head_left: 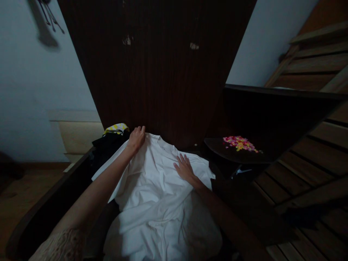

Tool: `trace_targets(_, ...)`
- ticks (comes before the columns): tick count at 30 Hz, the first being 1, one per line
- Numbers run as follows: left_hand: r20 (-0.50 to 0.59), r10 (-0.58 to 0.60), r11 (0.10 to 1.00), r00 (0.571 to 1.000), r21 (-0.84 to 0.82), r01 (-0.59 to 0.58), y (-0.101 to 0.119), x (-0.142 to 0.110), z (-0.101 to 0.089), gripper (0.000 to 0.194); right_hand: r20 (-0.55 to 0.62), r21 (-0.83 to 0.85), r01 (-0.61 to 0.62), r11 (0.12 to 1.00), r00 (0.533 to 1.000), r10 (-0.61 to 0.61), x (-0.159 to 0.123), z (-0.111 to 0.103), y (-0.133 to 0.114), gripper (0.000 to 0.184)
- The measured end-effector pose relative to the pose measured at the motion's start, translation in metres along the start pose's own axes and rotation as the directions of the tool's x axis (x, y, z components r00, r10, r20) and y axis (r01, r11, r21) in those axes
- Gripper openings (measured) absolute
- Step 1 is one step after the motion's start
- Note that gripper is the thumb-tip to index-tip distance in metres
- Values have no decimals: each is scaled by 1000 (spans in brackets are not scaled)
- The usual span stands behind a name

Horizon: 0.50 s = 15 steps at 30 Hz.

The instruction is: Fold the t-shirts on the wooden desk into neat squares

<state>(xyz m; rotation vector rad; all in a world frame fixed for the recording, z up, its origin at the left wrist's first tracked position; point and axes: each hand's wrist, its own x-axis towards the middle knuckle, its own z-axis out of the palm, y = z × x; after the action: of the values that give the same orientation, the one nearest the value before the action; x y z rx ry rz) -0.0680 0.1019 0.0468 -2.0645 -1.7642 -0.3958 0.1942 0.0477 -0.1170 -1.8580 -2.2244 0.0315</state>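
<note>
A white T-shirt (152, 185) lies spread out with its collar at the far end, its lower part wrinkled and running towards me. My left hand (137, 138) is closed on the shirt's left shoulder, beside the collar; the fingertips are partly hidden. On the right side of the chest, just below the neckline, my right hand (185, 168) rests flat with its fingers spread. Dark folded clothing (108, 148) sits to the left of the shirt, with a yellow-and-white patterned cloth (116, 128) on top.
A tall dark wooden panel (163, 79) rises behind the shirt. To the right, a dark shelf (214, 145) bears a heap of small pink and yellow pieces (240, 143). Wooden slats (312, 163) stand at the far right. A dark raised edge (51, 203) runs along the left.
</note>
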Motion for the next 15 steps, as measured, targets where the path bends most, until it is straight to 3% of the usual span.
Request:
trace_targets(3, -46, 173, 984, 984, 60, -170, 9, -9, 12, 34, 9, -34, -14, 999, 1000, 14, -3, -2, 2, 60)
trace_targets(6, 17, 323, 946, 946, -20, -322, 31, -34, 29, 34, 16, -35, -43, 998, 999, 43, -1, -4, 9, 57)
trace_targets(11, 173, 273, 959, 946, -131, -252, 64, -78, 65, 28, 56, -18, -59, 998, 997, 60, 10, -4, 18, 57)
trace_targets(15, 194, 275, 957, 942, -151, -248, 68, -104, 90, 37, 86, -46, -128, 991, 988, 131, 19, -6, 19, 57)
